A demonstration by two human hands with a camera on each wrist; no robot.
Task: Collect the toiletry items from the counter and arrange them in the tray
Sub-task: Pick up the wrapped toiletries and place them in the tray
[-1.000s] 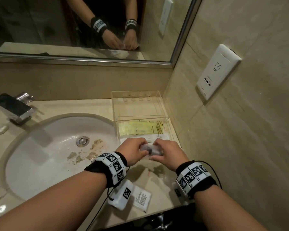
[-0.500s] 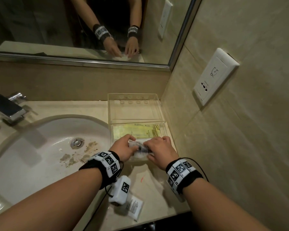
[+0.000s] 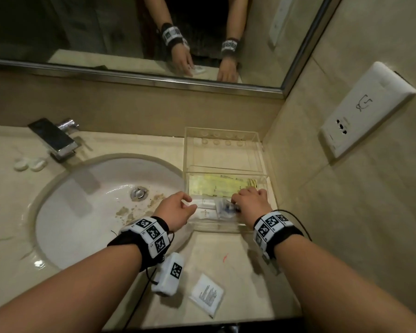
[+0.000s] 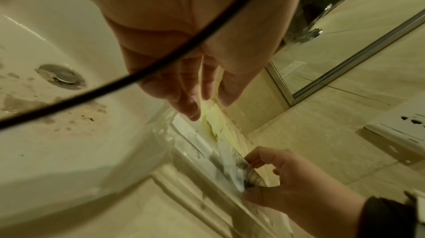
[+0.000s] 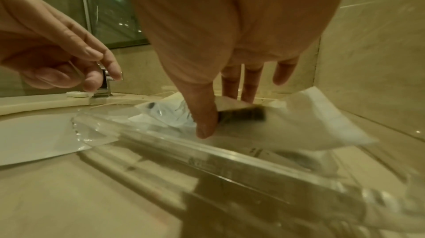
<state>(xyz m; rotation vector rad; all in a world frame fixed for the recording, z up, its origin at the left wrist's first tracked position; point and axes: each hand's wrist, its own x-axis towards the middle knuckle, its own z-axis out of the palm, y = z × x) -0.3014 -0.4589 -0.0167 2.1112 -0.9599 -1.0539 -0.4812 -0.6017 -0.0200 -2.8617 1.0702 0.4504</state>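
Note:
A clear acrylic tray (image 3: 216, 228) stands on the counter right of the sink, against the side wall. A yellow packet (image 3: 216, 186) and white packets (image 3: 205, 209) lie inside it. My right hand (image 3: 247, 200) pinches a clear plastic packet (image 3: 225, 207) with a dark item inside (image 5: 241, 114), low in the tray's near right part. The thumb (image 5: 207, 122) lies on the packet and the fingers curl behind it. My left hand (image 3: 187, 204) hovers over the tray's left edge, fingers relaxed and holding nothing. A white sachet (image 3: 207, 294) lies on the counter near the front edge.
The stained white sink basin (image 3: 94, 200) fills the left, with a chrome faucet (image 3: 55, 138) and two small white caps (image 3: 29, 163) behind it. A wall outlet (image 3: 365, 109) sits on the tiled wall to the right. The mirror (image 3: 130, 32) runs along the back.
Both hands carried the clear packet forward from above the counter into the tray. My left hand then let go and drew left; my right hand still holds the packet.

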